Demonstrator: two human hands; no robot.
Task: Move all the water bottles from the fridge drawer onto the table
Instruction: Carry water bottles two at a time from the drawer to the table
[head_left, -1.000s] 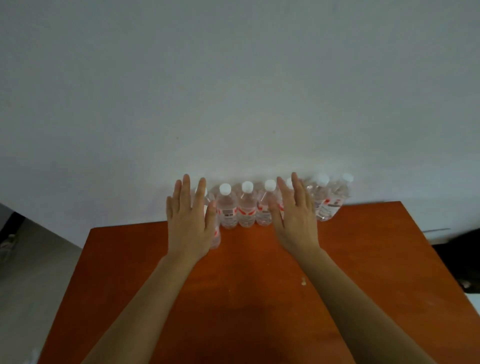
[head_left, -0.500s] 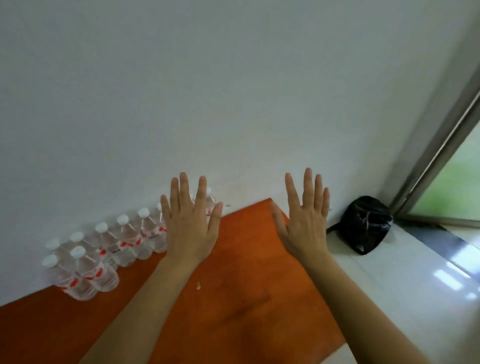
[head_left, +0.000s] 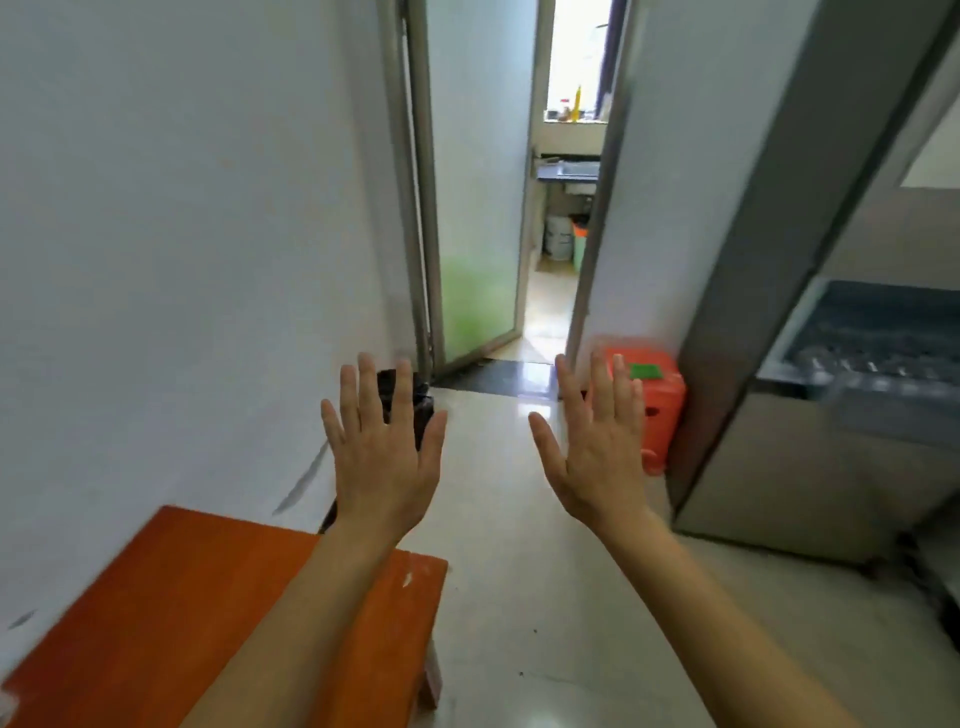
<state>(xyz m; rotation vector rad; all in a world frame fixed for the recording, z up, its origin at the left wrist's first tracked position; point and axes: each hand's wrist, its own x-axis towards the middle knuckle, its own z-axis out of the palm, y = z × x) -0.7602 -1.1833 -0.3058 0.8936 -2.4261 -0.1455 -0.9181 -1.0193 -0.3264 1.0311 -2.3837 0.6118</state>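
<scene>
My left hand and my right hand are both raised in front of me, fingers spread, holding nothing. The corner of the orange table shows at the lower left, under my left forearm. No bottles on the table are in view. At the right stands the grey fridge with its drawer pulled open; blurred clear shapes lie inside it, possibly water bottles.
A white wall runs along the left. A black bag sits on the floor by a glass door. An orange plastic stool stands beside the fridge. Pale tiled floor lies between table and fridge.
The view has swung right, away from the row of bottles on the table toward the doorway and fridge. Both hands stay open and empty, raised in front.
</scene>
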